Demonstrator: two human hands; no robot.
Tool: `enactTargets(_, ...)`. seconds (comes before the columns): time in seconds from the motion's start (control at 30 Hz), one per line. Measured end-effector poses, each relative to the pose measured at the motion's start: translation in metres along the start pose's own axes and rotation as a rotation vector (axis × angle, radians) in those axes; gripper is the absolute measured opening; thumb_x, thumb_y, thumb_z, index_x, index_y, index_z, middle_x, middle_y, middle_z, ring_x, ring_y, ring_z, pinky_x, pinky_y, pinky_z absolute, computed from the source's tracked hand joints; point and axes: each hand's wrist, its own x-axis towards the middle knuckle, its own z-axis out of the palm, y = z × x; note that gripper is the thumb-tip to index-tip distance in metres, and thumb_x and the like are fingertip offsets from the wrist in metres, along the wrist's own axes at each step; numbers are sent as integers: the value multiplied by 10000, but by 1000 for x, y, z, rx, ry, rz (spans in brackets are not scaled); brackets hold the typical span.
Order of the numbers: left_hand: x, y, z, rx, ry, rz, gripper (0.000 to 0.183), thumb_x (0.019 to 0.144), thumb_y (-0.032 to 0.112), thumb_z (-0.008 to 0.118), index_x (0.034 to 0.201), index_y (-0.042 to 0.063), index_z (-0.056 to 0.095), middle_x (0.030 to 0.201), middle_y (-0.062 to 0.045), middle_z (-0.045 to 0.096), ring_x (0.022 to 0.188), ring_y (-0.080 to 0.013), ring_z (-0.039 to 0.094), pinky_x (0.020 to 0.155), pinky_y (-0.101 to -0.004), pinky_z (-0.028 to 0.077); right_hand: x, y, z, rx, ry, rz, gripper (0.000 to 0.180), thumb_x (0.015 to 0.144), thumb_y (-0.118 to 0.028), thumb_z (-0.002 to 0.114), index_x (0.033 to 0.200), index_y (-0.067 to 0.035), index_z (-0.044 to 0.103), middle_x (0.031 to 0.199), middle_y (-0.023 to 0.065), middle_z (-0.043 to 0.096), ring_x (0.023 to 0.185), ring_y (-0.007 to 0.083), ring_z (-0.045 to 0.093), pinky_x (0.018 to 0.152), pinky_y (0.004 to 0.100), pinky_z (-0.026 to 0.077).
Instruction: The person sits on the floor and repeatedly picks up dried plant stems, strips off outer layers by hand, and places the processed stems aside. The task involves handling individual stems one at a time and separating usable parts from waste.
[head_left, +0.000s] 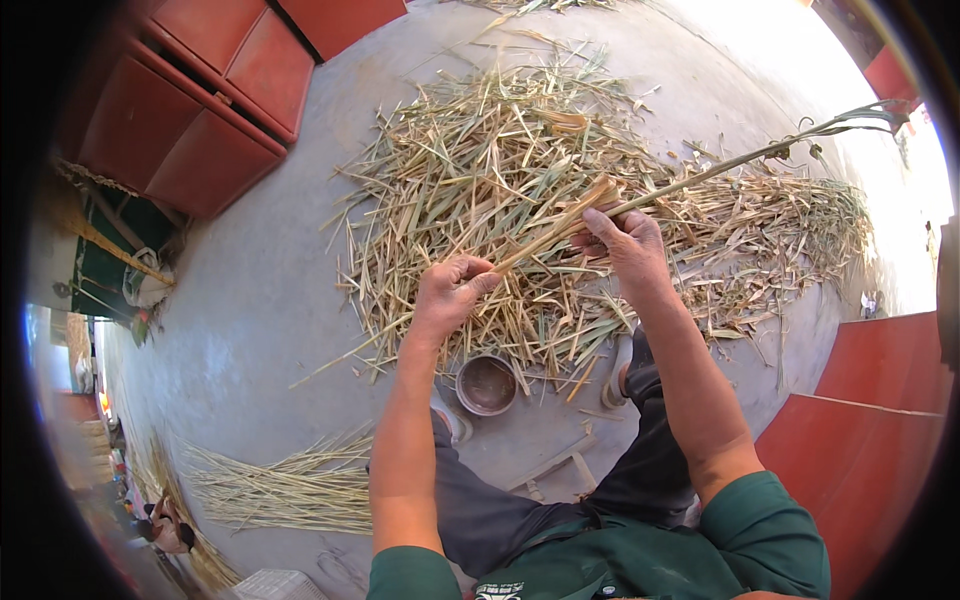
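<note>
A long dry plant stalk (697, 176) runs slantwise through both hands, its thin curled tops at the upper right. My left hand (457, 289) pinches its lower part between thumb and forefinger. Farther up, my right hand (619, 236) grips the stalk, with loose tan leaf sheath standing out beside the fingers. Beneath both hands spreads a large heap of dry leaves and stripped husks (465, 165). A small round metal bowl (486, 385) stands on the floor between my feet.
Bare pale stalks (285, 487) lie in a bundle at the lower left. Red cabinets (180, 127) stand at the upper left, red panels (855, 450) at the right. A broom (120, 247) and bag are at the far left. Another person (169, 529) is at the lower left, near a white crate (277, 585).
</note>
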Motion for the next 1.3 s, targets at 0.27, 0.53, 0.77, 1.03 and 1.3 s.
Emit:
enactTargets(0.27, 0, 0, 7, -311, -3, -65, 214, 858, 154, 798, 983, -2, 725, 852, -58, 738, 778, -99, 676, 730, -242, 550, 4, -3, -9, 12, 27, -8, 236, 952, -228, 694, 1007, 1, 686, 886, 89, 727, 778, 160, 717, 681, 257, 563)
enactTargets(0.53, 1, -11, -7, -523, 172, -168, 248, 835, 208, 826, 912, 1, 715, 809, -75, 733, 656, -79, 637, 608, -186, 503, 3, -1, -9, 11, -71, -61, 243, 949, -217, 696, 1059, -2, 674, 916, 92, 724, 800, 165, 718, 712, 272, 581)
enactTargets(0.77, 6, -55, -70, -479, 636, -98, 308, 840, 316, 820, 876, 34, 703, 693, -37, 677, 549, -98, 575, 485, -253, 408, 3, -5, -24, 81, -1, -25, 237, 949, -205, 695, 1089, -16, 661, 942, 90, 724, 797, 142, 703, 715, 268, 586)
enactTargets(1.03, -2, -41, -76, 1226, 573, -175, 464, 837, 432, 754, 1107, 66, 669, 1041, -93, 713, 999, -269, 650, 868, -453, 458, 6, 3, -21, 90, -34, -24, 228, 965, -172, 667, 1112, 2, 646, 985, 100, 727, 848, 146, 707, 743, 259, 577)
enactTargets(1.3, 11, 24, -7, 479, 241, 519, 257, 842, 323, 738, 903, 74, 748, 846, -94, 720, 829, -267, 658, 812, -381, 440, -8, 28, 35, 176, -233, 90, 139, 980, -164, 641, 1070, -60, 623, 1055, 111, 729, 949, 178, 712, 812, 297, 583)
